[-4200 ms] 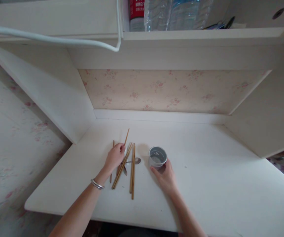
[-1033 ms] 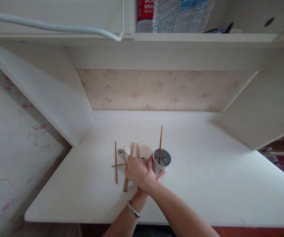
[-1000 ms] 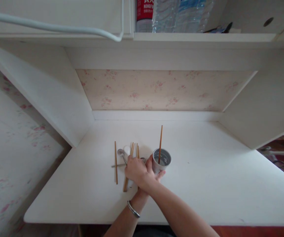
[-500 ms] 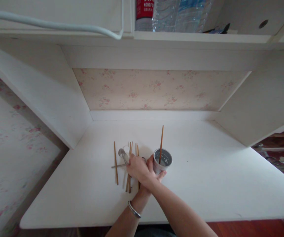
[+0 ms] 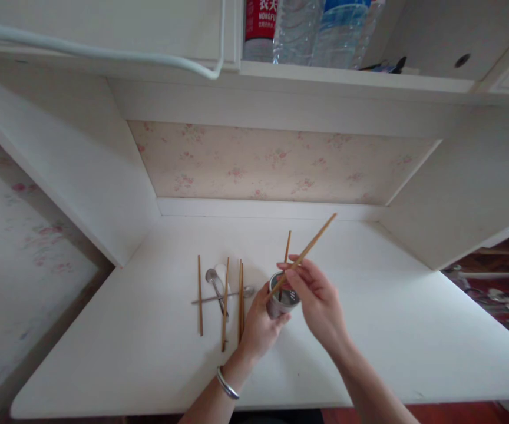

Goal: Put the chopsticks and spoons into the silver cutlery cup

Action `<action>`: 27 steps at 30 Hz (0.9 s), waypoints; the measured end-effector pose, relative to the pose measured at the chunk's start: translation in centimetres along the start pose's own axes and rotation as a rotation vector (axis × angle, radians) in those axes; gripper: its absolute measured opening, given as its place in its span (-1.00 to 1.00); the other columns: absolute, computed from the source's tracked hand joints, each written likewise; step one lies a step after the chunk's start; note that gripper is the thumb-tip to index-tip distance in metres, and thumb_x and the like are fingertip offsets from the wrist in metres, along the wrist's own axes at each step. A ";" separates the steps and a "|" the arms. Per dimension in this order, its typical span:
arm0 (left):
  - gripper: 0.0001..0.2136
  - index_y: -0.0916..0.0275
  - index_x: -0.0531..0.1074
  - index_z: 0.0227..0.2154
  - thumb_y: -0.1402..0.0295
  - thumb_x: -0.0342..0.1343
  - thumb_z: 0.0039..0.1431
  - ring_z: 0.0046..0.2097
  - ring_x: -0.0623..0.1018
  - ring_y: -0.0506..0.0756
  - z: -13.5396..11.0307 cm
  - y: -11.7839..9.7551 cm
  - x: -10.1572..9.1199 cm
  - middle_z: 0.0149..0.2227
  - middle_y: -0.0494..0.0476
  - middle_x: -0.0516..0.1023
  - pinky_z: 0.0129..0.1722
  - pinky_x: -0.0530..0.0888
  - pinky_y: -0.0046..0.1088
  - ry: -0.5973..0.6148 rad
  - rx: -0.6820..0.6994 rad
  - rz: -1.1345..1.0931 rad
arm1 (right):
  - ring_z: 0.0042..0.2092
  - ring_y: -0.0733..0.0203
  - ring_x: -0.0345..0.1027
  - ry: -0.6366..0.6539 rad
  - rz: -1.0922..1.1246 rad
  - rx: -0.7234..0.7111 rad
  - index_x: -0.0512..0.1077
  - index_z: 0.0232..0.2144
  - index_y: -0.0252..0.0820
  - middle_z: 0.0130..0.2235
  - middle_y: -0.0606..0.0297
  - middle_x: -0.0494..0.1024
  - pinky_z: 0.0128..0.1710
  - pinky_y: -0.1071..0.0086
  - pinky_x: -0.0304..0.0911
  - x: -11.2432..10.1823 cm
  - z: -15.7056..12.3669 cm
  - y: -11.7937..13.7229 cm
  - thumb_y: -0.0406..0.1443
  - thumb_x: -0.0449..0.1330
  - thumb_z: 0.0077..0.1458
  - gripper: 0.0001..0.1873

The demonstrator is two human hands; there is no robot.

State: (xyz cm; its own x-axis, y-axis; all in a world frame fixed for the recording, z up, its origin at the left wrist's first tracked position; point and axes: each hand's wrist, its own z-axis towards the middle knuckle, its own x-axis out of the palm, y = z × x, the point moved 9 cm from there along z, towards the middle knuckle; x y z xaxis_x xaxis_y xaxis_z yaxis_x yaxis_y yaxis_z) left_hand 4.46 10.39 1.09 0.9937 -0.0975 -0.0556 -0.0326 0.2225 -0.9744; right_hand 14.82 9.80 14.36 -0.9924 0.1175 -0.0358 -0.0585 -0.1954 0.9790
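My left hand [image 5: 260,327], a bracelet on its wrist, is wrapped round the side of a small metal holder cup [image 5: 281,301] on the white desk [image 5: 369,330]. One wooden chopstick [image 5: 287,246] stands in the cup. My right hand [image 5: 319,300] pinches another chopstick [image 5: 314,242] slanted over the cup's mouth, its lower tip at the rim. Left of the cup lie several loose chopsticks [image 5: 224,303] and two metal spoons [image 5: 214,282], with something white under them.
The desk sits in an alcove with floral wallpaper [image 5: 281,162] at the back and white side panels. A shelf above holds water bottles [image 5: 311,29]. A white cable [image 5: 104,56] runs along the upper left. The desk's front edge is near my arms.
My right hand lifted one chopstick from the pile and carried it right to above the cup. My left hand shifted onto the cup's side. The camera tilted slightly.
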 end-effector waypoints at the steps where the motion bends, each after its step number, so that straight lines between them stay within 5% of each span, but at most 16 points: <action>1: -0.35 0.16 0.30 0.16 0.50 0.29 -0.06 0.13 0.45 0.22 0.0 -0.1 0.0 0.11 0.23 0.47 0.15 0.35 -0.21 0.003 -0.003 -0.018 | -0.21 0.18 0.54 -0.053 0.006 -0.011 0.40 -0.11 -0.11 -0.09 0.17 0.60 -0.21 0.32 0.44 -1.7 0.6 0.3 -0.09 0.19 0.18 -0.70; 4: -0.32 0.17 0.28 0.17 0.50 0.31 -0.07 0.12 0.46 0.21 0.1 0.3 0.1 0.11 0.23 0.46 0.17 0.33 -0.20 0.000 -0.041 -0.048 | -0.25 0.15 0.54 -0.167 -0.034 -0.010 0.46 -0.24 -0.16 -0.18 0.17 0.61 -0.24 0.29 0.45 -5.5 2.5 0.0 -0.03 0.18 0.17 -0.67; 8: -0.32 0.19 0.28 0.17 0.47 0.32 -0.08 0.10 0.47 0.21 -0.1 0.8 0.1 0.09 0.24 0.48 0.16 0.34 -0.20 0.001 -0.092 -0.040 | -0.26 0.09 0.55 -0.198 -0.178 0.035 0.49 -0.22 -0.21 -0.23 0.10 0.63 -0.23 0.25 0.46 -7.1 4.3 -2.2 0.05 0.12 0.17 -0.55; 13: -0.31 0.20 0.24 0.19 0.46 0.32 -0.06 0.12 0.46 0.19 -0.1 1.0 0.2 0.13 0.24 0.45 0.17 0.33 -0.22 0.039 -0.130 -0.032 | -0.18 0.08 0.53 -0.063 -0.525 0.063 0.53 -0.21 -0.10 -0.25 0.19 0.66 -0.15 0.28 0.37 -5.2 4.6 -4.8 0.01 0.00 0.25 -0.58; 17: -0.30 0.19 0.25 0.18 0.48 0.32 -0.07 0.12 0.47 0.20 0.0 1.1 0.3 0.14 0.24 0.45 0.16 0.35 -0.22 0.049 -0.145 -0.035 | -0.37 0.15 0.47 0.076 -0.727 0.077 0.54 -0.33 -0.05 -0.44 0.30 0.60 -0.37 0.38 0.24 -3.2 3.9 -6.5 -0.03 -0.09 0.29 -0.54; 27: -0.30 0.21 0.24 0.19 0.50 0.31 -0.07 0.15 0.44 0.19 0.1 1.1 0.4 0.16 0.25 0.42 0.18 0.34 -0.22 0.048 -0.152 -0.058 | -0.10 0.06 0.51 0.059 -0.600 0.074 0.56 -0.13 -0.02 -0.13 0.26 0.65 -0.11 0.28 0.32 -3.0 2.6 -8.0 -0.05 -0.03 0.28 -0.58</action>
State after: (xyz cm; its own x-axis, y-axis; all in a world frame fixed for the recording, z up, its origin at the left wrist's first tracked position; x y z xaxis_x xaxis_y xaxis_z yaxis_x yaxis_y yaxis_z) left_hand 4.88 10.68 0.05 0.9882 -0.1533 -0.0050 0.0053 0.0665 -0.9978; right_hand 18.51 13.53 7.18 -0.7929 0.1312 -0.5950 -0.6042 -0.0434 0.7957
